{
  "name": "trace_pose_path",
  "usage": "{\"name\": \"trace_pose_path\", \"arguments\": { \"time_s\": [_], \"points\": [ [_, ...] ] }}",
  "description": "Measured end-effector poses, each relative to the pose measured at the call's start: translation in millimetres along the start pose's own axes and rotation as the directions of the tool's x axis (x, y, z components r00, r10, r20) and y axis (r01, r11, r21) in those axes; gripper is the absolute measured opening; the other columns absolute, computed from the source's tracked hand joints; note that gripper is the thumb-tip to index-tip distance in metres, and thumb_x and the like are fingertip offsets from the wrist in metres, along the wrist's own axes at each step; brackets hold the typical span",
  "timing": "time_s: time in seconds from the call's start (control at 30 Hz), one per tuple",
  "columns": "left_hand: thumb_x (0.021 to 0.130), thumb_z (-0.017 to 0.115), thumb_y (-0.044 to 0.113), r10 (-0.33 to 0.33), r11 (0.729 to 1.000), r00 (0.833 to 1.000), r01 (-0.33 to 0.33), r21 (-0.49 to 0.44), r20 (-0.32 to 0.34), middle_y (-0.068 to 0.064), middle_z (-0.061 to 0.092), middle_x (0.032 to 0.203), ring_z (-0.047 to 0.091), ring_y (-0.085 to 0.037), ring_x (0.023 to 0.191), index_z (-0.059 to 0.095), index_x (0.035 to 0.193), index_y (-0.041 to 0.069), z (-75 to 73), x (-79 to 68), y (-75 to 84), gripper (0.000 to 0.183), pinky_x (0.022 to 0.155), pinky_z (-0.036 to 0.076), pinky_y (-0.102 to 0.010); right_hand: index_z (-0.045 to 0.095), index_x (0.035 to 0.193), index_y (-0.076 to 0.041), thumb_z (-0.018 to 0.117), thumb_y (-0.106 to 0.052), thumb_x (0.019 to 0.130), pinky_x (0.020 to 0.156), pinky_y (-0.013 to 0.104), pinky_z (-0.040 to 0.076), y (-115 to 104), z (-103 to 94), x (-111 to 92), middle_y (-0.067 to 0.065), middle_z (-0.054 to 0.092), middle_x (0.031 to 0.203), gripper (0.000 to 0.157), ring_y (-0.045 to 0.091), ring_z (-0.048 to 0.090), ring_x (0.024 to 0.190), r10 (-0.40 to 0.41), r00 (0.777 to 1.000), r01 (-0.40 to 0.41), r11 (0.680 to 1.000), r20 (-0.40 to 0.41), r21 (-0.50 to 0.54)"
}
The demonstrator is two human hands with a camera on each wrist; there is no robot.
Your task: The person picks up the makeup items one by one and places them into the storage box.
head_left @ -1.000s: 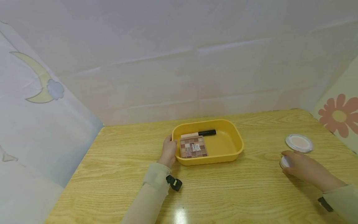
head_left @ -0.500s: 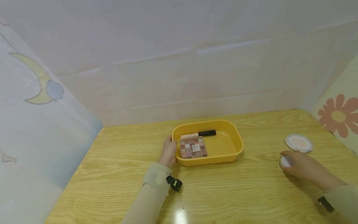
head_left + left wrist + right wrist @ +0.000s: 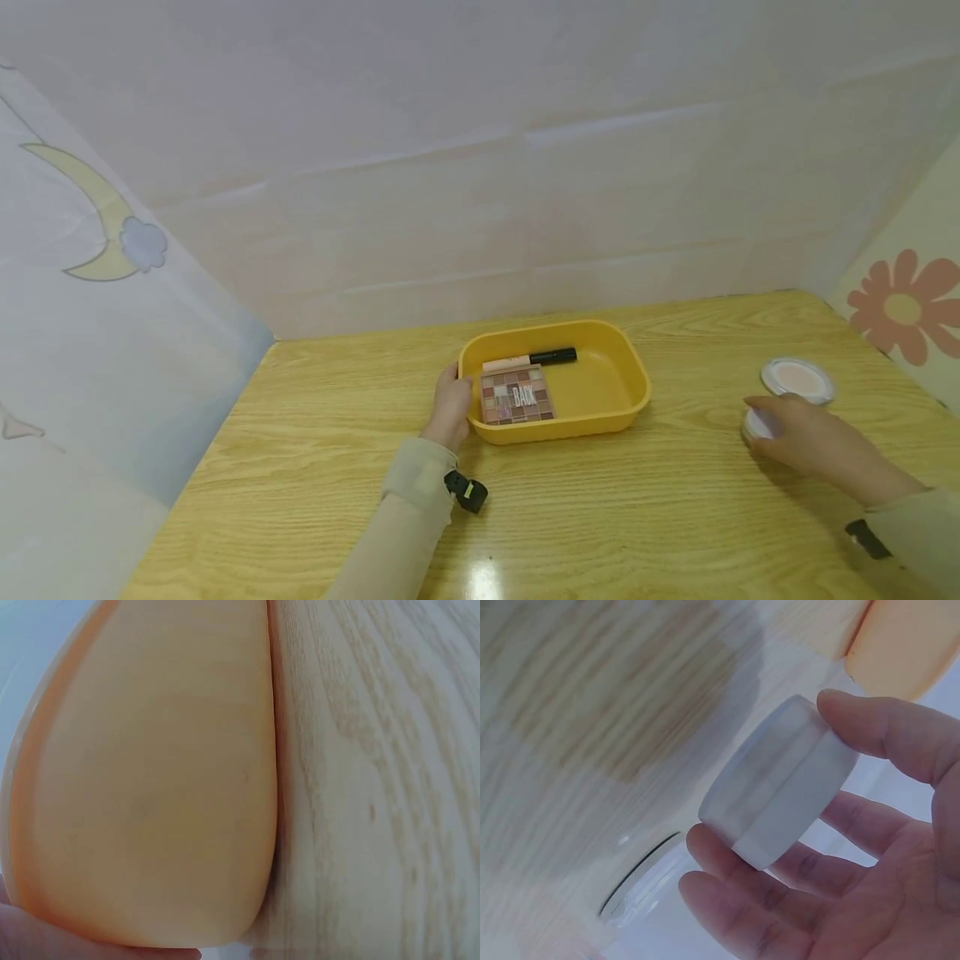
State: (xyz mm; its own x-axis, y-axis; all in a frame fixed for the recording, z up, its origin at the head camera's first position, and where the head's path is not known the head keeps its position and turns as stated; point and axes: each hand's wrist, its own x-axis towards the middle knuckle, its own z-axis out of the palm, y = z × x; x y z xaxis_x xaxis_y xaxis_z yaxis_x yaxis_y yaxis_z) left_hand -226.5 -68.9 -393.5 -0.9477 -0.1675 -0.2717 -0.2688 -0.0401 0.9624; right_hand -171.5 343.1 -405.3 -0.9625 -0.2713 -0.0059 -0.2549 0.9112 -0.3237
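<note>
In the head view my left hand [image 3: 450,408] grips the left end of a yellow plastic bin [image 3: 600,425]. Part of that hand shows along the bin's wall [image 3: 150,802] in the left wrist view. Inside the bin lie an eyeshadow palette [image 3: 517,396] marked "BACK" and a slim tube [image 3: 532,360] with a black cap. My right hand [image 3: 817,437] holds a small round white cosmetic jar [image 3: 761,423] off to the right. In the right wrist view the thumb and fingers pinch the jar [image 3: 780,787] by its sides, tilted and just above the table.
A round, flat compact [image 3: 797,381] with a pale pink centre lies on the wooden table [image 3: 600,517] just beyond my right hand. Behind the table rises a pale cloth wall [image 3: 420,233]. Side walls with a printed moon and a red flower stand left and right.
My right hand has risen slightly and shifted a little left with the jar. The left hand stays on the bin, and the bin's contents lie as before.
</note>
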Motion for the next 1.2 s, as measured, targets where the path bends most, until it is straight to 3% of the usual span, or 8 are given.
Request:
{"name": "trace_pose_path", "arguments": {
  "time_s": [0.73,0.97,1.2],
  "points": [
    [0.101,0.032,-0.001,0.013,1.0,1.0,-0.013,0.001,-0.009,-0.024,0.029,0.153,0.024,-0.039,0.141,0.028,0.148,-0.007,1.0,1.0,-0.4,0.047,0.114,0.023,-0.053,0.052,0.124,0.018,0.074,-0.012,0.081,0.075,0.062,0.049,-26,-3.3,6,0.044,0.052,0.112,0.056,0.056,0.054,0.099,-0.021,1.0,0.021,1.0,0.003,-0.02],
    [0.102,0.032,0.0,0.003,1.0,1.0,-0.003,0.007,-0.012,-0.023,0.028,0.153,0.023,-0.038,0.142,0.028,0.149,-0.006,0.8,0.9,0.2,0.047,0.115,0.022,-0.053,0.052,0.125,0.018,0.073,-0.013,0.083,0.074,0.058,0.051,-34,-5.3,8,0.037,0.055,0.107,0.057,0.051,0.058,0.095,-0.017,1.0,0.017,1.0,0.003,-0.007],
    [0.102,0.032,0.0,0.008,1.0,1.0,-0.008,0.013,-0.014,-0.023,0.03,0.152,0.026,-0.038,0.14,0.03,0.148,-0.006,0.7,-1.0,0.5,0.046,0.114,0.024,-0.053,0.052,0.126,0.016,0.073,-0.014,0.083,0.077,0.061,0.05,-42,-9.2,10,0.039,0.054,0.111,0.057,0.053,0.056,0.099,-0.024,1.0,0.024,0.999,-0.005,-0.034]
  ]
}}
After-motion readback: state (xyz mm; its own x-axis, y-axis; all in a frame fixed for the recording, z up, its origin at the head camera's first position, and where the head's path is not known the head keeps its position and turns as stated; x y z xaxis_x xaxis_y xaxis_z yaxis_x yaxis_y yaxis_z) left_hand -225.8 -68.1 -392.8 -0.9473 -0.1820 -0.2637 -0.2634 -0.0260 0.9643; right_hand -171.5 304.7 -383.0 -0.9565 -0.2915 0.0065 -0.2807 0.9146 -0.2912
